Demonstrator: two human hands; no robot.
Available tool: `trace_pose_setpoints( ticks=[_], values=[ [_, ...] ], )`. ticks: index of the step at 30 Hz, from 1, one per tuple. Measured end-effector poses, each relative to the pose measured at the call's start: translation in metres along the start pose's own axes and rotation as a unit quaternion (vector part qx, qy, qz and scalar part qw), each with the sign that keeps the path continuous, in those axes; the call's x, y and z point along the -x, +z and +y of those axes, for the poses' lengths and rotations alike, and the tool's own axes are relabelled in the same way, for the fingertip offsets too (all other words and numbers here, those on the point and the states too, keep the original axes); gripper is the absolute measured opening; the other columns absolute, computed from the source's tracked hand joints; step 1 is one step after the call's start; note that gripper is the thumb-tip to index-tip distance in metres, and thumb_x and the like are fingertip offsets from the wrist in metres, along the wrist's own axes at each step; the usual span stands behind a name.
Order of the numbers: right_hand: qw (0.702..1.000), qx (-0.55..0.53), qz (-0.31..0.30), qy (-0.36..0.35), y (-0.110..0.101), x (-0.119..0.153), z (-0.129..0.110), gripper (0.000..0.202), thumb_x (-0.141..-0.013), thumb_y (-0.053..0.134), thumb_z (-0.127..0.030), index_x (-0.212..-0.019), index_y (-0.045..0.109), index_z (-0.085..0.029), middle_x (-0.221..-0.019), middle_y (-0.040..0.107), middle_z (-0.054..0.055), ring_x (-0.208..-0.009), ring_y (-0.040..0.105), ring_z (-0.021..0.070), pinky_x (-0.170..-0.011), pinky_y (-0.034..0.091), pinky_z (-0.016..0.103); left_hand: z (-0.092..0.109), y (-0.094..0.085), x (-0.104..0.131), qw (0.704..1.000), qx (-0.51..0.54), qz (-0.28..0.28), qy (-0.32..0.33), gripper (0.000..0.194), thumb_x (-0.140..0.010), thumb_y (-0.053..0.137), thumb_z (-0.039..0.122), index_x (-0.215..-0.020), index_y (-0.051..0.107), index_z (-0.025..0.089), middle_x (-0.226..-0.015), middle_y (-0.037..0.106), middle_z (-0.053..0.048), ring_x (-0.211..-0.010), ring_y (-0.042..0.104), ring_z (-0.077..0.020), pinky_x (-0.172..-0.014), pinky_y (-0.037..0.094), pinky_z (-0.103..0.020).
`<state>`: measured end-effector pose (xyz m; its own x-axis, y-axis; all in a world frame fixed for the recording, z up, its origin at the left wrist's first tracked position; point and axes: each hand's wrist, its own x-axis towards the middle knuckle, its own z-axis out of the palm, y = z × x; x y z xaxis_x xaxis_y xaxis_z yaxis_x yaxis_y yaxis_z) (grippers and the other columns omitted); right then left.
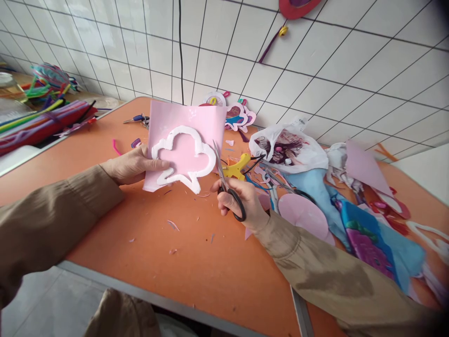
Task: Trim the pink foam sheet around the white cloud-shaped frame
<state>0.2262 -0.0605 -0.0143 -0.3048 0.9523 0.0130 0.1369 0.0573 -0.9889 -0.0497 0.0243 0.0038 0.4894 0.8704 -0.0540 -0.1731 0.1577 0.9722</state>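
My left hand (135, 164) grips a pink sheet (185, 116) by its lower left side, thumb on the front. On the sheet lies a white cloud-shaped outline (206, 161) with pointed tips at its bottom, and my thumb presses its left edge. My right hand (242, 199) is closed round the black handles of a pair of scissors (224, 182). The blades point up beside the sheet's right edge and look nearly together. Whether they touch the sheet I cannot tell. Behind the scissors lies a yellow glue gun (238, 167), partly hidden.
Pink and blue scraps (171, 225) dot the orange table (150, 276). Rightward lie a white plastic bag (308, 152), pink rounds (303, 215), another pair of scissors (280, 180) and blue cloth (315, 182). Bundled pipe cleaners (45, 121) sit at left. Behind is a tiled wall (140, 47).
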Motion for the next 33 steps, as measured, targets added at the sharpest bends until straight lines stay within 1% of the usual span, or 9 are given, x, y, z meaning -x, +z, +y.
trace_pose_setpoints(
  ticks=[3, 4, 7, 10, 15, 19, 23, 26, 33],
  values=[
    [1.000, -0.001, -0.002, 0.001, -0.001, 0.000, 0.001, 0.069, -0.067, 0.086, -0.083, -0.086, 0.062, -0.021, -0.061, 0.055, -0.005, -0.047, 0.053, 0.0103, -0.044, 0.050, 0.024, 0.002, -0.004, -0.001, 0.999, -0.028, -0.026, -0.028, 0.034, -0.057, 0.108, 0.033, -0.078, 0.085, 0.018, -0.071, 0.078, -0.010, -0.062, 0.070, -0.0223, -0.059, 0.063, -0.030],
    [1.000, -0.002, -0.003, -0.001, -0.002, 0.000, 0.001, 0.069, -0.067, 0.087, -0.082, -0.086, 0.062, -0.021, -0.061, 0.055, -0.005, -0.047, 0.053, 0.0101, -0.044, 0.050, 0.024, 0.002, -0.005, -0.001, 0.999, -0.029, -0.023, -0.027, 0.035, -0.057, 0.108, 0.033, -0.079, 0.086, 0.018, -0.073, 0.079, -0.010, -0.064, 0.072, -0.0230, -0.060, 0.064, -0.030],
    [1.000, 0.004, -0.004, -0.003, -0.003, 0.000, 0.002, 0.068, -0.067, 0.088, -0.080, -0.086, 0.063, -0.020, -0.061, 0.054, -0.006, -0.046, 0.053, 0.0096, -0.042, 0.047, 0.023, 0.004, -0.007, -0.001, 0.999, -0.032, -0.020, -0.023, 0.036, -0.057, 0.107, 0.030, -0.084, 0.087, 0.018, -0.078, 0.080, -0.010, -0.068, 0.073, -0.0238, -0.062, 0.065, -0.030],
    [1.000, 0.020, -0.001, -0.006, -0.004, 0.000, 0.004, 0.067, -0.069, 0.087, -0.079, -0.086, 0.063, -0.019, -0.060, 0.053, -0.007, -0.045, 0.052, 0.0090, -0.042, 0.045, 0.023, 0.005, -0.008, -0.001, 0.999, -0.034, -0.036, -0.022, 0.035, -0.058, 0.106, 0.025, -0.087, 0.087, 0.017, -0.078, 0.079, -0.009, -0.068, 0.073, -0.0219, -0.063, 0.064, -0.028],
    [0.999, 0.040, -0.005, 0.005, -0.006, -0.001, 0.004, 0.066, -0.070, 0.087, -0.078, -0.086, 0.064, -0.019, -0.055, 0.049, -0.007, -0.043, 0.049, 0.0091, -0.042, 0.042, 0.023, 0.005, -0.015, -0.002, 0.997, -0.054, -0.044, -0.026, 0.032, -0.060, 0.106, 0.027, -0.083, 0.087, 0.017, -0.078, 0.079, -0.009, -0.067, 0.072, -0.0208, -0.062, 0.063, -0.027],
    [0.998, 0.064, -0.008, 0.002, -0.007, -0.001, 0.005, 0.065, -0.071, 0.086, -0.078, -0.085, 0.065, -0.018, -0.050, 0.050, -0.007, -0.042, 0.050, 0.0094, -0.043, 0.039, 0.023, 0.006, -0.021, -0.003, 0.996, -0.075, -0.043, -0.037, 0.034, -0.059, 0.107, 0.030, -0.082, 0.087, 0.015, -0.078, 0.078, -0.008, -0.067, 0.071, -0.0199, -0.062, 0.062, -0.027],
    [0.997, 0.078, -0.014, 0.002, -0.008, -0.002, 0.005, 0.067, -0.071, 0.084, -0.080, -0.085, 0.065, -0.018, -0.048, 0.048, -0.008, -0.040, 0.049, 0.0096, -0.043, 0.037, 0.022, 0.007, -0.025, -0.003, 0.994, -0.075, -0.055, -0.063, 0.040, -0.060, 0.108, 0.033, -0.086, 0.085, 0.013, -0.080, 0.079, -0.007, -0.071, 0.071, -0.0188, -0.067, 0.062, -0.025],
    [0.996, 0.090, -0.017, 0.004, -0.008, -0.002, 0.004, 0.071, -0.071, 0.081, -0.085, -0.085, 0.064, -0.018, -0.047, 0.048, -0.008, -0.040, 0.049, 0.0098, -0.043, 0.037, 0.022, 0.007, -0.027, -0.003, 0.994, -0.062, -0.066, -0.062, 0.044, -0.061, 0.109, 0.037, -0.088, 0.084, 0.013, -0.081, 0.080, -0.006, -0.072, 0.072, -0.0179, -0.069, 0.063, -0.025],
    [0.994, 0.108, -0.024, 0.002, -0.008, -0.003, 0.004, 0.080, -0.069, 0.075, -0.094, -0.085, 0.065, -0.017, -0.049, 0.049, -0.007, -0.038, 0.049, 0.0101, -0.041, 0.035, 0.023, 0.007, -0.029, -0.003, 0.991, -0.050, -0.106, -0.058, 0.044, -0.066, 0.107, 0.039, -0.084, 0.082, 0.008, -0.073, 0.078, -0.006, -0.064, 0.069, -0.0149, -0.060, 0.058, -0.023]
  ],
)
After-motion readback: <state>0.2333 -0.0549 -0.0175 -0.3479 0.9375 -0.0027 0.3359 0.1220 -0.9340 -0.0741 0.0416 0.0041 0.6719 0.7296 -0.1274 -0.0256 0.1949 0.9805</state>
